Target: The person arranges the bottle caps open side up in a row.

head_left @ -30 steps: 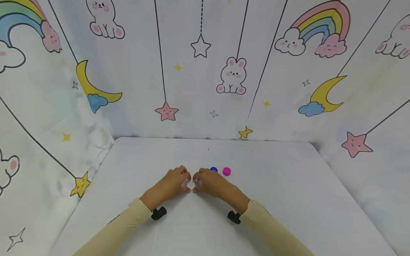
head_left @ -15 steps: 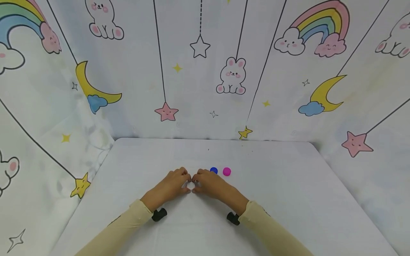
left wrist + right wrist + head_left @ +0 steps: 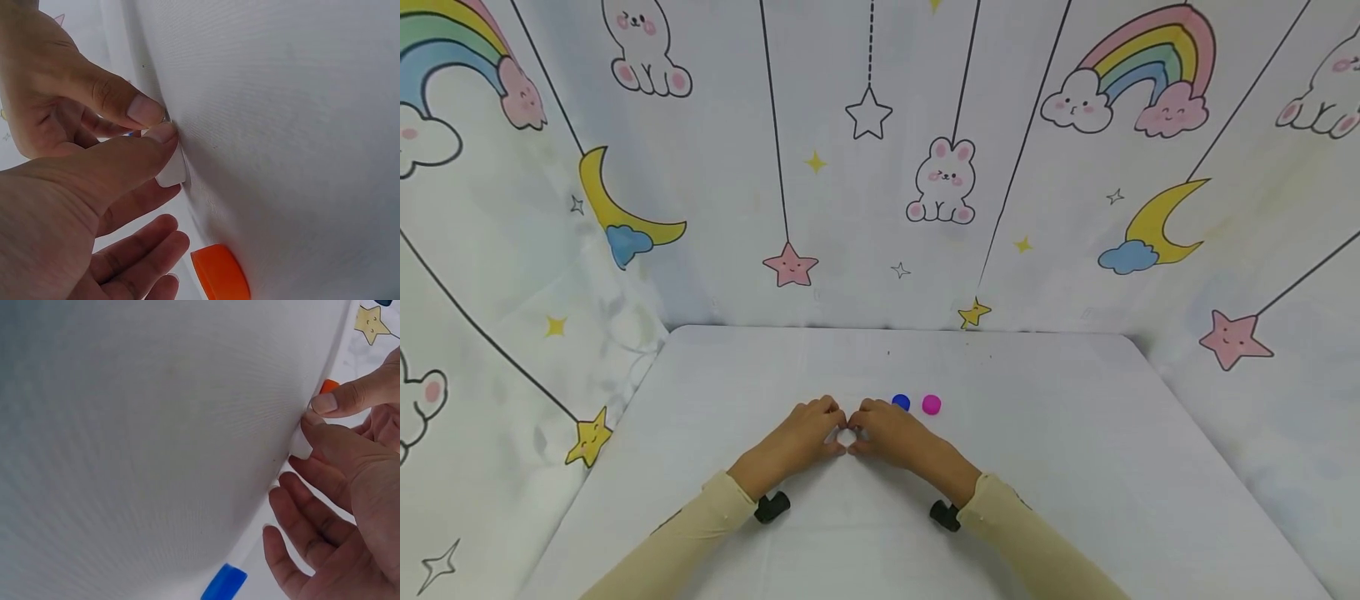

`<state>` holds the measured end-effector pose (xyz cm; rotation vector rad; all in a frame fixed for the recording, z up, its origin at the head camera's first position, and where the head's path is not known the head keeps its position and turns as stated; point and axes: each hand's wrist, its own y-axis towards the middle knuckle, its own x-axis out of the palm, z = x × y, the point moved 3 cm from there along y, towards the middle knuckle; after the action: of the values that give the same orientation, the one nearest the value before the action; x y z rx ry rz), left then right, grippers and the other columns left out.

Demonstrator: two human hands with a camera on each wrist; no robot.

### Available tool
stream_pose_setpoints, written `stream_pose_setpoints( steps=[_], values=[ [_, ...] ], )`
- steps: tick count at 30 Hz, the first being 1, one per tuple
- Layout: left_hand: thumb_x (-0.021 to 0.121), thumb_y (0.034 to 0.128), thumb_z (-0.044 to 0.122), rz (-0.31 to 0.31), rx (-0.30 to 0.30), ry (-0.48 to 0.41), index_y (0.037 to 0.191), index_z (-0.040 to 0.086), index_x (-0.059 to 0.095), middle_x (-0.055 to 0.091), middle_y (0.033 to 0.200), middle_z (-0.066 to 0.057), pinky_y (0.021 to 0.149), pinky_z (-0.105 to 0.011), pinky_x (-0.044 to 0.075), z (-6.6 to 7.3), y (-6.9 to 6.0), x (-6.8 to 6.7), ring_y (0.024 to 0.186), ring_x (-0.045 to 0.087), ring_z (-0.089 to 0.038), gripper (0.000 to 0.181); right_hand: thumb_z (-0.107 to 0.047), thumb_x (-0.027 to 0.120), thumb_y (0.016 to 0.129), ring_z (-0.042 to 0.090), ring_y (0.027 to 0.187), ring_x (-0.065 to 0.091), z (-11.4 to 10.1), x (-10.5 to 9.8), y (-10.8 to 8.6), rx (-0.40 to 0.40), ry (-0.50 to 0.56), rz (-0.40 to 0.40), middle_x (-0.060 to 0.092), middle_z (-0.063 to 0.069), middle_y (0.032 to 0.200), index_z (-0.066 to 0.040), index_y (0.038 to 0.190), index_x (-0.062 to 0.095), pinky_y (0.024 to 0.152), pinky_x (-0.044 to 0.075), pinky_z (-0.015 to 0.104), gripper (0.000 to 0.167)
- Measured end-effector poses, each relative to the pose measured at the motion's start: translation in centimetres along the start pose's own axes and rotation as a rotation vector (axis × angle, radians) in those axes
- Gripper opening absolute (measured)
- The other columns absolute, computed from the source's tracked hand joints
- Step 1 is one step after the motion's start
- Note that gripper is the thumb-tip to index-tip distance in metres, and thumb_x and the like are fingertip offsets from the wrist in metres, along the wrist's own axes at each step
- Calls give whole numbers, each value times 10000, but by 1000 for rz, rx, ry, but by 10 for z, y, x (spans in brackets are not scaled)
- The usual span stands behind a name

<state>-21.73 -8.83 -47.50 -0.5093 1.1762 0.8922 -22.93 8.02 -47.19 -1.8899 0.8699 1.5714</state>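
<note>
At the middle of the white table, a small white bottle cap (image 3: 847,437) sits between my two hands. My left hand (image 3: 797,437) holds its left side with bent fingers, and my right hand (image 3: 891,429) holds the right side. In the left wrist view both thumbs meet at the white cap (image 3: 172,172), while the left hand's other fingers spread loosely. From the right wrist, part of the cap (image 3: 300,444) shows beneath the thumbs; the rest is hidden. A blue cap (image 3: 901,402) lies just behind the right hand, beside a pink cap (image 3: 932,405).
An orange cap (image 3: 222,273) stands on the table near the left hand, hidden from the head view. The white table (image 3: 1075,450) ends at a cloth backdrop (image 3: 850,208) printed with stars, moons and rabbits. Black wrist cameras (image 3: 772,507) hang under both sleeves.
The two hands have come slightly closer together, so their fingertips and thumbs now nearly meet around the white bottle cap. The blue and pink caps have stayed in place.
</note>
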Motion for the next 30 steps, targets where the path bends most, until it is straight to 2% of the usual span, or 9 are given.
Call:
stream_pose_setpoints(
  steps=[5, 12, 18, 26, 30],
  values=[
    [844, 916, 234, 13, 8, 6, 1113, 105, 698, 600, 1166, -59, 915, -464, 499, -2, -2, -1, 1041, 607, -243, 277, -375, 812, 945, 107, 975, 643, -1, -1, 0, 1, 8, -8, 708, -10, 1106, -155, 1213, 777, 887, 560, 232, 349],
    [865, 897, 230, 81, 50, 46, 1147, 111, 676, 603, 1136, -51, 887, -454, 510, -2, -7, -8, 1015, 624, -229, 335, -372, 776, 977, 147, 1092, 667, 1, -9, 0, 62, 84, -36, 707, 3, 1166, -129, 1224, 770, 967, 564, 266, 347],
    [869, 892, 243, 116, 89, 69, 1132, 136, 677, 606, 1111, -38, 854, -434, 518, -2, -9, -10, 958, 620, -210, 325, -405, 763, 980, 133, 1049, 664, 1, -11, -1, 84, 137, -57, 708, 3, 1136, -124, 1199, 778, 937, 574, 259, 356],
    [857, 904, 205, 146, 115, 81, 1105, 138, 698, 615, 1107, -37, 862, -438, 513, 0, -7, -11, 987, 640, -210, 266, -435, 719, 1002, 111, 988, 644, 3, -11, 1, 112, 189, -76, 702, -9, 1084, -124, 1152, 787, 916, 576, 277, 352],
    [847, 912, 192, 153, 126, 82, 1067, 140, 713, 622, 1102, -37, 882, -452, 517, 1, -6, -13, 978, 644, -218, 211, -424, 695, 1013, 90, 938, 629, 4, -11, 1, 100, 221, -70, 700, -16, 1042, -116, 1125, 791, 883, 571, 263, 342]
  ],
)
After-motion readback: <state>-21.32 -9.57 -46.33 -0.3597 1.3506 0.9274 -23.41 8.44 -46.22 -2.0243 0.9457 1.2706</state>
